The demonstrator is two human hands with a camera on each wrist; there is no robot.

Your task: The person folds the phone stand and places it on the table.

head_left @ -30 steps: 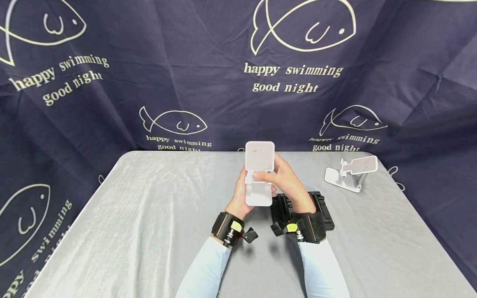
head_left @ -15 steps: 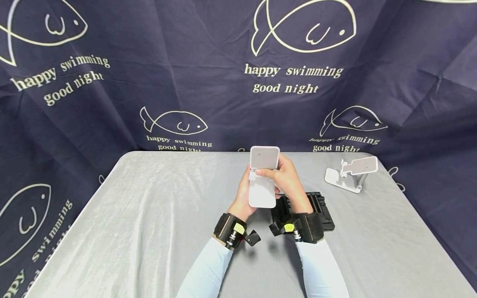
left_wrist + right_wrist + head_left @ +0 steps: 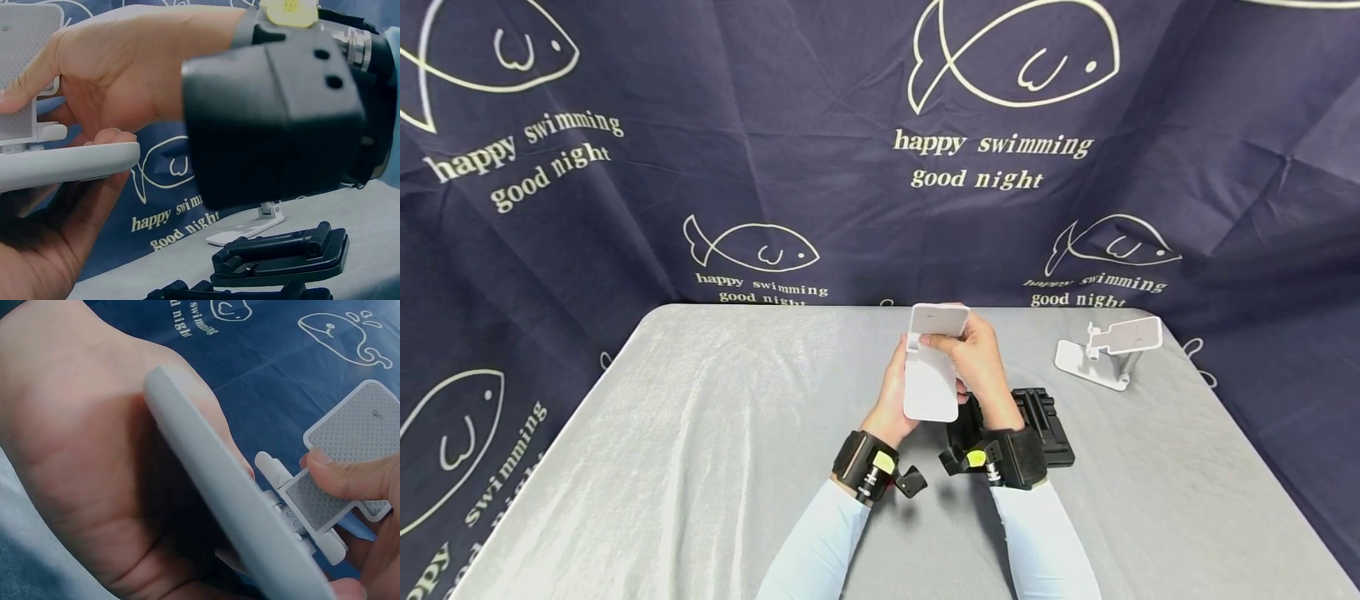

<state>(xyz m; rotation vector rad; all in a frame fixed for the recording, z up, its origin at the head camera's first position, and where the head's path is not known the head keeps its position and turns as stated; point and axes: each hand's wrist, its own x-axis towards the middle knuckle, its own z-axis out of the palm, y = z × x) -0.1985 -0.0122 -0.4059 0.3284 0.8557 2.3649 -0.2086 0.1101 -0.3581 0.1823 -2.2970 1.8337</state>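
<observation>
A white folding phone stand (image 3: 931,387) is held up over the table in both hands. My left hand (image 3: 891,398) grips its flat base (image 3: 215,481) from the left and below. My right hand (image 3: 981,358) pinches the upper part at the hinge, its thumb (image 3: 350,481) lying across the textured grey pad beneath the cradle plate (image 3: 356,425). In the head view that plate (image 3: 940,320) looks foreshortened, leaning at an angle to the base. The right hand's remaining fingers are mostly hidden behind the stand.
Black folded stands (image 3: 1052,425) lie on the table just beyond my right wrist; the left wrist view shows one black stand (image 3: 281,255) with another in front. A second white phone stand (image 3: 1093,364) stands unfolded at the back right. A dark blue curtain (image 3: 820,150) hangs behind the table.
The cradle plate has tilted about its hinge, appearing steadily shorter in the head view. Both hands and the stand have shifted slightly to the right.
</observation>
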